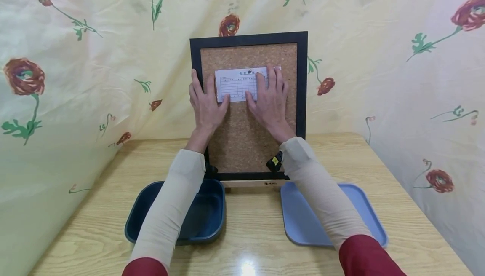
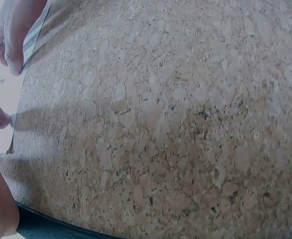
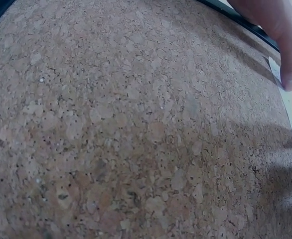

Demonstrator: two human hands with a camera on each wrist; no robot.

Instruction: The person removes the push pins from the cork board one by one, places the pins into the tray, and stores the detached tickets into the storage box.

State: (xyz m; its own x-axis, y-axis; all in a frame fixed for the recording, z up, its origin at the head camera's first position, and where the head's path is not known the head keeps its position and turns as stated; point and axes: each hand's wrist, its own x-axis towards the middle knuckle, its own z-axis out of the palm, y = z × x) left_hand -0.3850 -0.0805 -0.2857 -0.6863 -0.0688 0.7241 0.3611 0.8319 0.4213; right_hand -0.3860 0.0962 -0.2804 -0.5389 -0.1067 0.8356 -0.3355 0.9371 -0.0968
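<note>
From where I stand, the printed paper form [image 1: 236,87] lies flat against the upper part of the framed corkboard [image 1: 250,141], which stands upright at the back of the desk [image 1: 248,213]. Both hands are on it, clasping nothing: the left hand [image 1: 207,106] is spread at the left edge, thumb over the bottom margin, while the right hand [image 1: 270,99] lies with extended fingers across the right end, thumb likewise low on the sheet. A small round pin [image 1: 249,71] sits at the form's top edge (how deep it goes, I can't tell from here). I'd judge the step in hand to be smoothing or squaring the sheet. The next move, I think, calls for light, even pressure along both sides, keeping the form level, then lifting the fingers away without dragging its edges or knocking the pin
</note>
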